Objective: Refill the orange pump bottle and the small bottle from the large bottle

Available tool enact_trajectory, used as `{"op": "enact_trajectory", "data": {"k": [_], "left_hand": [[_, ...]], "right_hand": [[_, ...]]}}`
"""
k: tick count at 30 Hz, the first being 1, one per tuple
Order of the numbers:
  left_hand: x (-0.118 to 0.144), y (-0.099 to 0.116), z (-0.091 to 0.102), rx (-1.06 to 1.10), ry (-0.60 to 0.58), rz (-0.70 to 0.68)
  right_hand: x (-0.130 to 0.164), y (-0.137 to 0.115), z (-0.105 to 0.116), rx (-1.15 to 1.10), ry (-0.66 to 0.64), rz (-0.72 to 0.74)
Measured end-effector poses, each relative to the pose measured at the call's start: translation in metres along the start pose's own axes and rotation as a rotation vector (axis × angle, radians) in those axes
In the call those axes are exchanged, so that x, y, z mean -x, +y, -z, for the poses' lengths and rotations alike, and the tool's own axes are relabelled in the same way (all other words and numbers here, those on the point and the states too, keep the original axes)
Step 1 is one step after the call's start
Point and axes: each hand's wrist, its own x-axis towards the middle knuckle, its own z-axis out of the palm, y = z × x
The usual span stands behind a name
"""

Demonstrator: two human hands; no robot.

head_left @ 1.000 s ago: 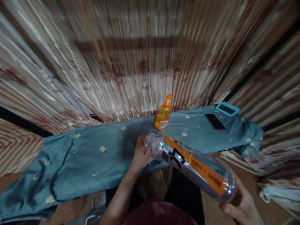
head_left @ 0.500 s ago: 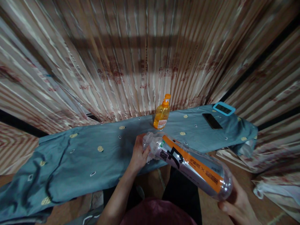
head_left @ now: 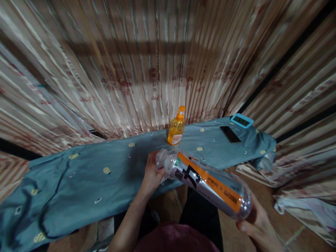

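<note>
A clear plastic bottle (head_left: 210, 182) with an orange and silver label is held aslant above my lap, its far end pointing up and left. My right hand (head_left: 258, 224) grips its near, rounded end. At the other end my left hand (head_left: 153, 175) has its fingers closed on a crumpled, whitish, see-through tissue (head_left: 167, 162) pressed round the bottle. The tissue and the hand partly hide that end of the bottle. Just beyond the left hand, an orange pump bottle (head_left: 176, 131) stands upright on the cloth-covered table.
A blue-grey patterned cloth (head_left: 86, 182) covers the long narrow table (head_left: 115, 154). On its right side lie a black phone (head_left: 230, 134) and a blue-framed digital clock (head_left: 242, 120). Striped curtains (head_left: 131, 70) hang close behind and at both sides. A white bag (head_left: 307, 210) is at lower right.
The view has shifted slightly, so the table and everything on it appear a little further left. Both hands keep their hold on the bottle and tissue, with almost no other movement.
</note>
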Motion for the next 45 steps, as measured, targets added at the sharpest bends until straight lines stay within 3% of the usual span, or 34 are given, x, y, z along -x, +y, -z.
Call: {"op": "enact_trajectory", "data": {"k": [9,12,17,45], "left_hand": [[-0.001,0.004,-0.002,0.031,0.008,0.039],[-0.002,0.007,-0.001,0.028,-0.011,0.046],[-0.003,0.01,0.0,0.013,-0.021,0.067],[0.002,0.004,-0.002,0.012,-0.033,0.101]], "right_hand": [[0.016,0.028,0.017,-0.016,0.067,-0.1],[0.019,0.021,0.01,-0.014,0.081,-0.165],[0.02,-0.003,-0.015,-0.001,0.254,-0.26],[0.023,-0.012,-0.022,0.041,0.251,-0.285]]}}
